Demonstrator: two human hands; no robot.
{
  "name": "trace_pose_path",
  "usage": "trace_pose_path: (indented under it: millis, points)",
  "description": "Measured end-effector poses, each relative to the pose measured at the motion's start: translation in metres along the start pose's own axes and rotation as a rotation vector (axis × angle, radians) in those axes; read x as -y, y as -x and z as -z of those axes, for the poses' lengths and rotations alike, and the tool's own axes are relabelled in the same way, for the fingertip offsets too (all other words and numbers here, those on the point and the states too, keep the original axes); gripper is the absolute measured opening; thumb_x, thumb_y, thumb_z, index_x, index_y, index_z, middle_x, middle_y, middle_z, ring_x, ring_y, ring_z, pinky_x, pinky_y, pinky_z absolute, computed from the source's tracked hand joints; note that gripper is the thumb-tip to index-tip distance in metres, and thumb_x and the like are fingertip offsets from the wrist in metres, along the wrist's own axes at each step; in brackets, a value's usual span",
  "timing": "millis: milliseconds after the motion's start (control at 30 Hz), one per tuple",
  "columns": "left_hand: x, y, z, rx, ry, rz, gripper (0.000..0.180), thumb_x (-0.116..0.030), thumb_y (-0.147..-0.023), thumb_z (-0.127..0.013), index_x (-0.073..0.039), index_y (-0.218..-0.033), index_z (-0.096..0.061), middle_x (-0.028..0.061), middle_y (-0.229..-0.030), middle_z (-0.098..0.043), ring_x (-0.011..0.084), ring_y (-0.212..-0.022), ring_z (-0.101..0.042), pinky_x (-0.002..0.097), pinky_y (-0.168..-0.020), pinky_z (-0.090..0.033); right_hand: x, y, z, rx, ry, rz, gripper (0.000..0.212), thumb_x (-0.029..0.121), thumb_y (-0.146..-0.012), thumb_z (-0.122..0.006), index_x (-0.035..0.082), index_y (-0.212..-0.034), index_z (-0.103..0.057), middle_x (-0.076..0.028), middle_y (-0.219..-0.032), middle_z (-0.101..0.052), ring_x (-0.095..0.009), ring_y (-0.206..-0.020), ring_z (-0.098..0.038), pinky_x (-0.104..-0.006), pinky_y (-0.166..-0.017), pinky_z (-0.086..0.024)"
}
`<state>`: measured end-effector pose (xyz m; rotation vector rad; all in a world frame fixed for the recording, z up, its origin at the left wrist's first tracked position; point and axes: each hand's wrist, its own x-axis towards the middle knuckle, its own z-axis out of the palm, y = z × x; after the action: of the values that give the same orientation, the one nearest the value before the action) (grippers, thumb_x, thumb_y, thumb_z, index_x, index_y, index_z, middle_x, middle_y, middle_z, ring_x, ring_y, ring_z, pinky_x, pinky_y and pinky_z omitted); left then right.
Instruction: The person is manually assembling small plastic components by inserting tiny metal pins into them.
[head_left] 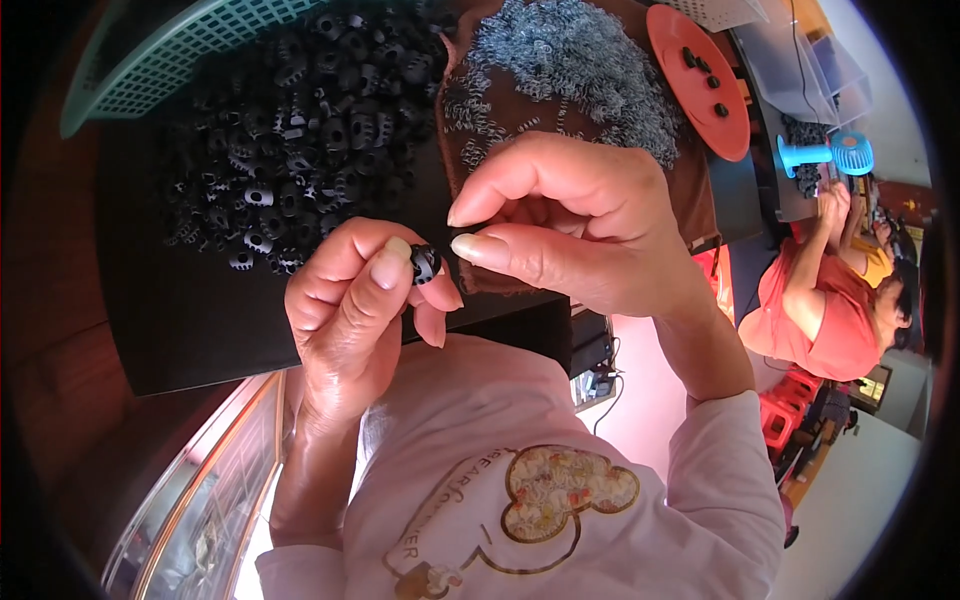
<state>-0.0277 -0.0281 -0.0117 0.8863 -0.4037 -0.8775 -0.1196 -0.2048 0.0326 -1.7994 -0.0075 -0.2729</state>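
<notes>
- Dark table [160, 340]: the hands work near its front edge; a dropped part could, in my judgement, fall past that edge.
- Brown cloth [694, 208]: loose springs lie scattered on it; a tug on the fabric could spread them.
- Heap of black toothed pieces [300, 120]: loose and just beyond the left hand; a stray knuckle could topple some, and a dropped part would be hard to pick out.
- Mound of metal springs [560, 50]: closely packed; coils could tangle and lift several together.
- Red plate [734, 138]: carries a few black pieces; a sleeve or elbow could nudge it.
- Right hand [580, 225]: thumb and index tips nearly meet; whether they grip anything cannot be told.
- Left hand [345, 300]: thumb and fingers pinch the part below.
- Held black piece [426, 264]: at the left fingertips, near the right thumb; uneven pressure could make it slip.
</notes>
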Motion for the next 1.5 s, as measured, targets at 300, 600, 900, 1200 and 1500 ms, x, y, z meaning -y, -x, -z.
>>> trace_pose_path:
  millis: [300, 600, 900, 1200, 1500]
  points:
    - [-0.001, -0.001, -0.001, -0.001, 0.001, 0.026, 0.024, -0.02, -0.101, -0.052, 0.002, -0.098, -0.059, 0.0112, -0.078, -0.066, 0.0136, -0.059, -0.057, 0.0256, -0.053, -0.048, 0.011, 0.0, 0.003, 0.064, -0.085, -0.1, 0.004, -0.001, -0.092, -0.057, -0.002, -0.094, -0.06, -0.005, -0.075, -0.068, -0.007, -0.068, -0.063, -0.0217, -0.053, -0.046]
    - [-0.001, 0.001, 0.0, -0.007, -0.016, 0.033, 0.024, -0.021, -0.101, -0.053, 0.002, -0.099, -0.059, 0.0113, -0.079, -0.066, 0.0137, -0.062, -0.058, 0.0254, -0.053, -0.049, 0.006, -0.002, -0.001, 0.081, -0.133, -0.061, 0.003, -0.002, -0.091, -0.057, -0.001, -0.091, -0.054, -0.007, -0.078, -0.066, -0.011, -0.071, -0.067, -0.022, -0.055, -0.047]
    - [-0.002, 0.001, -0.004, 0.006, -0.114, 0.018, 0.023, -0.021, -0.101, -0.053, 0.001, -0.096, -0.06, 0.0078, -0.078, -0.065, 0.0088, -0.06, -0.053, 0.022, -0.052, -0.045, 0.002, 0.002, -0.003, 0.044, -0.072, -0.049, 0.003, -0.002, -0.089, -0.058, -0.001, -0.088, -0.055, -0.005, -0.074, -0.065, -0.007, -0.061, -0.059, -0.023, -0.05, -0.044]
    - [-0.001, 0.005, -0.005, -0.063, -0.213, 0.013, 0.023, -0.022, -0.1, -0.056, 0.0, -0.095, -0.061, 0.004, -0.076, -0.063, 0.0049, -0.057, -0.048, 0.0188, -0.05, -0.041, 0.004, 0.0, -0.006, 0.068, -0.09, -0.083, 0.003, -0.003, -0.088, -0.058, -0.001, -0.088, -0.056, -0.005, -0.075, -0.064, -0.009, -0.064, -0.06, -0.0241, -0.054, -0.045]
    - [0.0, 0.007, -0.005, -0.092, -0.297, 0.003, 0.024, -0.024, -0.099, -0.057, -0.001, -0.095, -0.062, 0.0023, -0.073, -0.061, 0.0037, -0.055, -0.046, 0.0184, -0.049, -0.038, 0.002, 0.0, -0.01, 0.054, -0.113, -0.104, 0.005, -0.003, -0.086, -0.06, -0.001, -0.087, -0.056, -0.007, -0.075, -0.063, -0.01, -0.067, -0.062, -0.0258, -0.057, -0.047]
